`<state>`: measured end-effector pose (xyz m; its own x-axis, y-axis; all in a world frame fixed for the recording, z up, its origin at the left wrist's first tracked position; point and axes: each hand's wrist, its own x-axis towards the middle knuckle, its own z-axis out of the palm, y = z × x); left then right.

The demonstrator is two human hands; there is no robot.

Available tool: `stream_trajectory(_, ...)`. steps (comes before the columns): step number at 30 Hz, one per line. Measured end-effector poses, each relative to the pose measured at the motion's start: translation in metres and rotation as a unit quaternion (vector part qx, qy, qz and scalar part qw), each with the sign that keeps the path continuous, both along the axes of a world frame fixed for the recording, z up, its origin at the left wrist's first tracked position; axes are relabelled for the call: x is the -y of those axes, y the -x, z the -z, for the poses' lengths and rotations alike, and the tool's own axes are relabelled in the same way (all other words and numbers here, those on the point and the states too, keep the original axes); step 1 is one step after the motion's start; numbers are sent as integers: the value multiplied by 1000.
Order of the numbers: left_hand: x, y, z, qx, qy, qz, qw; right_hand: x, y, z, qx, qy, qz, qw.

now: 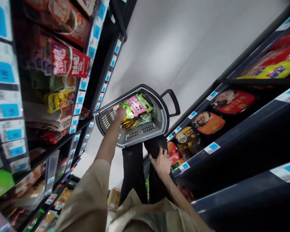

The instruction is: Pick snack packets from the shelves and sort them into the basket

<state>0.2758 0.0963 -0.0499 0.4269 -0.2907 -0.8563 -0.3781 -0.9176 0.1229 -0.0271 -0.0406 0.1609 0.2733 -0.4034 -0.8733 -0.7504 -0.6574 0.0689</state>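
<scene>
A grey shopping basket (163, 124) with slotted sides and a dark handle stands on the floor before my legs. My left hand (121, 112) reaches down into its left part, beside the packs there. Its fingers are too small and blurred to show whether they grip anything. Inside the basket lie pink and green snack packets (138, 105), with yellow-and-black packets (128, 124) nearer to me. My right hand (162, 161) rests on my right leg near the knee in black trousers, fingers spread and holding nothing.
Stocked shelves with red packs (70, 61) and blue price tags rise on the left. On the right, shelves hold round-lidded food tubs (207, 122) and yellow-red bags (273, 69). A cardboard box (114, 199) stands by my legs. The grey floor (178, 42) runs ahead between the shelves.
</scene>
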Motion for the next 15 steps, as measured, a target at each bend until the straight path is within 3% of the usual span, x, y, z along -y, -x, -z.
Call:
stream_trajectory(4,23,-8,49,-5,-21,29,999,2,6,8,-1,5,19,1000)
stream_trajectory(7,31,-4,65,5,-44,27,999,6,7,10,-6,1,31,999)
stream_trajectory(10,30,4,57,13,-42,23,999,9,5,9,-5,4,30,1000)
stream_trajectory(15,15,21,20,-11,0,9,1000,8,6,8,15,9,12,1000)
